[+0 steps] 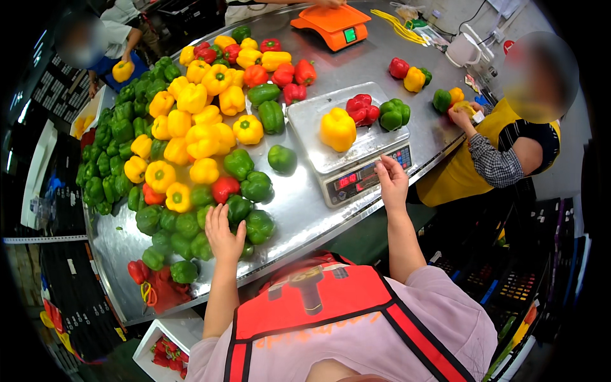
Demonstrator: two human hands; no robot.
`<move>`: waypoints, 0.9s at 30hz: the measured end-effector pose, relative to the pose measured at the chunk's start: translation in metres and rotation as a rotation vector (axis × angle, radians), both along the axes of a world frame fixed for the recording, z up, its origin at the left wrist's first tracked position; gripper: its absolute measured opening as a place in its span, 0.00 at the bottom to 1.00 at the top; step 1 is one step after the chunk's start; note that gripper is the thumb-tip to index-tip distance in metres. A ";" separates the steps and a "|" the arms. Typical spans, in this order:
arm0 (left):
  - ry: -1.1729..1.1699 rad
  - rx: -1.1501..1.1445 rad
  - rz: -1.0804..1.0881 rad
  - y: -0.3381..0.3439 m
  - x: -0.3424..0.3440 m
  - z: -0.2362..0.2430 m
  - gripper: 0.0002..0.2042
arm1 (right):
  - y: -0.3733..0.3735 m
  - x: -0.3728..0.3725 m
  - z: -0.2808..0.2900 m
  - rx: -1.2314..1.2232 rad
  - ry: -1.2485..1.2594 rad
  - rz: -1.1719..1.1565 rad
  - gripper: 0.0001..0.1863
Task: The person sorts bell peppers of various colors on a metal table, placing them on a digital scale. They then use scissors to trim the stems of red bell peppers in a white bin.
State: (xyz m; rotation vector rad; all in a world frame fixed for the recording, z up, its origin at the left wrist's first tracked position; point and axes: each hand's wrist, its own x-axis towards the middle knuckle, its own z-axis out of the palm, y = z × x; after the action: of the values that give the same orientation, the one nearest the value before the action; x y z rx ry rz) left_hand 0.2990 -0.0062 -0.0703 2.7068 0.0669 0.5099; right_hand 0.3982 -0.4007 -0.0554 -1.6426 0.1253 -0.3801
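Observation:
My left hand [224, 237] is open over the near side of the pepper heap, its fingers resting against a green bell pepper [239, 208] below a red bell pepper [224, 189]. My right hand [393, 183] is at the front right of a silver digital scale [305, 137], fingertips by its keypad [400, 156]. Its fingers are loosely bent and apart, with nothing visible between them. On the scale's plate sit a yellow bell pepper [338, 130], a red bell pepper [363, 111] and a green bell pepper [394, 114].
Yellow peppers [202, 140] and green peppers [105, 162] cover the table's left. An orange scale [331, 27] stands at the back. At right, a person in a yellow vest [509, 149] handles a yellow pepper. Red netting [168, 290] and yellow-handled scissors [148, 294] lie front left, above a white box [143, 356].

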 end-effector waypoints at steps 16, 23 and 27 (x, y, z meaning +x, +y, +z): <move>-0.017 -0.085 -0.019 0.000 -0.001 0.001 0.27 | -0.043 -0.002 0.025 -0.263 -0.048 -0.157 0.16; -0.043 -0.032 0.087 -0.007 0.004 0.003 0.27 | -0.068 0.057 0.047 -0.557 -0.021 -0.216 0.28; -0.127 -0.096 0.121 -0.049 0.019 0.014 0.28 | -0.093 0.092 0.041 -0.667 -0.113 -0.169 0.35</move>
State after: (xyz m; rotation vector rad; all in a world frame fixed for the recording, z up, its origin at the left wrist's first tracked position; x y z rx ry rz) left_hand 0.3176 -0.0552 -0.0559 2.5812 0.2159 0.6952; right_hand 0.4904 -0.4937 -0.0142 -2.2679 0.0524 -0.6945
